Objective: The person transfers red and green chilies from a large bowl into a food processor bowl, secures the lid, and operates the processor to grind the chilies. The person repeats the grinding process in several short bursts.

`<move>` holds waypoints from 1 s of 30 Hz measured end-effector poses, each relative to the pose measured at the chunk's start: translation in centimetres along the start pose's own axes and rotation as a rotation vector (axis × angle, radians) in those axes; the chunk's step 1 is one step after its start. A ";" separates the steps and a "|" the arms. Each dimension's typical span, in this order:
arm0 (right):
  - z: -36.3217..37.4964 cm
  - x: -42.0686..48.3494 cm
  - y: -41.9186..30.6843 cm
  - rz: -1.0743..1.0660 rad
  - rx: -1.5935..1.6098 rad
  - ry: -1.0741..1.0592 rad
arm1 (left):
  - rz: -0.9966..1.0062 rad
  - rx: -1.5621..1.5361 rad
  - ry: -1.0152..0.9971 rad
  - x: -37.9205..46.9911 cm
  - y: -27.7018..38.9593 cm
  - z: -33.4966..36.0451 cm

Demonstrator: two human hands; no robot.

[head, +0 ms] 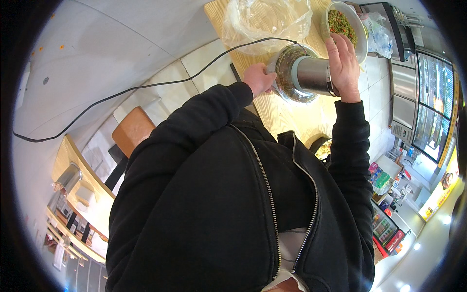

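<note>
An electric food chopper [315, 76] with a steel motor head and a clear bowl stands on the wooden table [282, 118]. Chopped, speckled food [286, 71] shows through its bowl. My left hand [258, 78] grips the bowl's side at the rim. On top of the steel motor head rests my right hand [343, 65], its fingers reaching over the far edge. Close beyond those fingers is a round white plastic tub [361, 40] of chopped green and red peppers [341, 27]. A black power cord [182, 81] runs from the chopper off to the left.
A large clear plastic bag [268, 22] lies beside the chopper. Near my right sleeve, a dark-rimmed container [323, 148] holds pale yellow pieces. A brown stool seat [133, 129] and another wooden table [98, 197] stand to the left. Glass-door fridges [434, 102] line the right.
</note>
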State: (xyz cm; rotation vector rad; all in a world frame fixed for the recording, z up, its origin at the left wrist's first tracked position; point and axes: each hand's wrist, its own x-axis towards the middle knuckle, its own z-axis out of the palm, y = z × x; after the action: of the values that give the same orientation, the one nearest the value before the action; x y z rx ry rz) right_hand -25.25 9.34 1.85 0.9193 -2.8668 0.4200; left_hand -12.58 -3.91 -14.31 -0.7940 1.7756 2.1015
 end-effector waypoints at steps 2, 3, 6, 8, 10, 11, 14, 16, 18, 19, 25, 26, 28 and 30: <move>0.0 0.0 0.0 0.007 0.022 -0.010 | -0.002 -0.011 -0.003 0.0 0.0 0.0; 0.0 0.0 0.0 0.001 0.016 -0.006 | -0.003 -0.015 -0.002 -0.1 0.1 0.0; 0.1 0.1 0.2 -0.016 -0.007 0.006 | 0.004 -0.006 -0.001 -0.1 0.1 0.0; 0.1 0.2 0.3 -0.026 -0.020 0.017 | 0.009 -0.003 -0.001 -0.1 0.1 0.0; 0.2 0.2 0.3 -0.039 -0.005 0.022 | 0.014 -0.007 -0.003 -0.1 0.1 -0.1; 0.2 0.2 0.3 -0.044 0.004 0.026 | 0.010 -0.007 -0.007 -0.1 0.0 -0.1; 0.1 0.1 0.2 -0.024 0.018 0.022 | 0.000 -0.010 -0.016 -0.1 0.0 -0.1; 0.0 0.0 0.2 -0.014 0.008 0.014 | -0.007 -0.018 -0.019 -0.1 0.1 -0.1; 0.0 0.1 0.1 -0.017 0.004 0.013 | -0.004 -0.010 -0.023 0.0 0.1 -0.1; 0.0 0.1 0.1 -0.019 0.002 0.013 | -0.003 -0.006 -0.024 0.0 0.1 -0.1; 0.1 0.0 0.1 -0.017 -0.014 0.019 | 0.004 -0.004 -0.028 -0.1 0.0 -0.1; 0.1 0.0 0.1 -0.010 -0.012 0.018 | 0.001 -0.008 -0.028 -0.1 0.1 -0.1; 0.0 0.0 0.0 0.003 -0.008 0.013 | -0.004 -0.016 -0.030 -0.2 0.2 -0.1; 0.0 0.1 0.0 0.006 -0.013 0.012 | -0.005 -0.020 -0.029 -0.2 0.2 -0.1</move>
State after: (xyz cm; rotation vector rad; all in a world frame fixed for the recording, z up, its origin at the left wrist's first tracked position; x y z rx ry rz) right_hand -25.28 9.28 1.88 0.9026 -2.8589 0.4061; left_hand -12.48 -4.07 -14.03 -0.7681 1.7389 2.1204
